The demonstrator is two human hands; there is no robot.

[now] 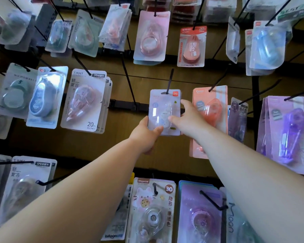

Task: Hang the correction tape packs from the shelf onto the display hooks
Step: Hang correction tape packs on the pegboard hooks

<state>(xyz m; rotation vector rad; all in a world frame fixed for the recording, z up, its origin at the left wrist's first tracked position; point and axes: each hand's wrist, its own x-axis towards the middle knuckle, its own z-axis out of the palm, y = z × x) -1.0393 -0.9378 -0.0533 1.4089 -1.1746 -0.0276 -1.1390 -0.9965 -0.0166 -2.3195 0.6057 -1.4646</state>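
A pale lilac correction tape pack with a clear blister hangs with its top slot on a black display hook in the middle row. My left hand grips the pack's lower left corner, thumb across its front. My right hand holds the pack's right edge, thumb on the blister and fingers behind the card. Both arms reach up from below.
Packs on black hooks crowd all sides: an orange pack just right, a pink "20m" pack to the left, purple packs far right, a cat-print pack below. A bare hook juts out at upper left.
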